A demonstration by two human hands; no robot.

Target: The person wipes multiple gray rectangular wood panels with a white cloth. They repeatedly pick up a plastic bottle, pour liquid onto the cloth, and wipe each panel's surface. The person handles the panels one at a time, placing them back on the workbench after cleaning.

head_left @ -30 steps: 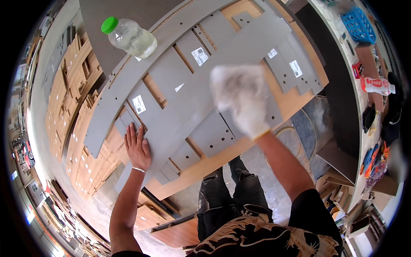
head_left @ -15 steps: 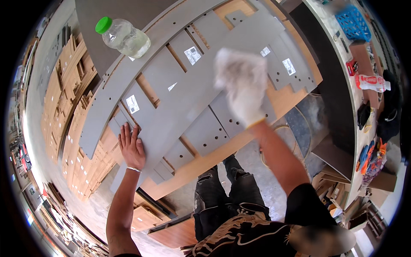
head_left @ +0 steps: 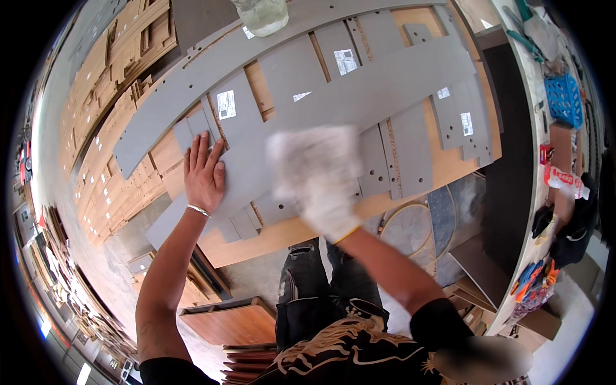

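Observation:
My bare left hand (head_left: 205, 174) lies flat with fingers stretched on the left end of a long grey panel (head_left: 378, 83). A white glove covers my right hand (head_left: 328, 208), which presses a white cloth (head_left: 313, 157) on or just over the panel's middle; motion blurs both. Under and around this panel lie other grey cut boards (head_left: 292, 64), some with drilled holes and white labels (head_left: 226, 104). They rest on a wooden board (head_left: 247, 251). A clear bottle (head_left: 263, 16) holding liquid stands at the far edge, partly cut off.
Stacks of brown wooden parts (head_left: 119, 163) lie to the left. Along the right runs a bench (head_left: 523, 256) bearing a blue basket (head_left: 563, 101), a white-and-red bottle (head_left: 566, 181) and gloves (head_left: 536, 280). A coiled hose (head_left: 407, 228) lies on the floor.
My right hand has swept the cloth left and toward me along the panel. My left hand still lies on the panel's left end. The whole view has shifted.

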